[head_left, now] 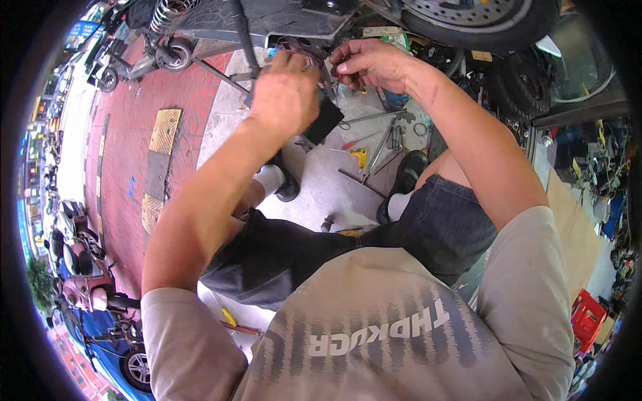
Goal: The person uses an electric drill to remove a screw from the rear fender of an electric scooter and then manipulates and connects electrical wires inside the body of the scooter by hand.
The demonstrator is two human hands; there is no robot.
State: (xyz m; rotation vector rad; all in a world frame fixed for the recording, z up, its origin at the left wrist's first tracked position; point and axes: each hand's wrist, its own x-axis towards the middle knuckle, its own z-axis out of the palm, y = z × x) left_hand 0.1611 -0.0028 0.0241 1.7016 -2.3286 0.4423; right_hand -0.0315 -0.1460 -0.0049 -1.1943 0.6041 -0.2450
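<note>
Wires (311,48) show under the scooter body (287,20); beside them the left hand (286,90) curls, the right hand (371,63) half-pinches (on what, if anything, I can't tell). Below that body tools (380,148) litter pale tiles (321,184), red paving (130,150) to its left.

A blue car (110,361) stands near a pink scooter (85,289). A red crate (588,321) sits at the far right.

We list one bundle of thin, mostly dark wires (309,47), loose and tangled, partly hidden, at the top centre of the frame. We also list one black, flat-faced, squarish piece (326,122), tilted, upper centre, below the wires; its attachment we cannot tell.
</note>
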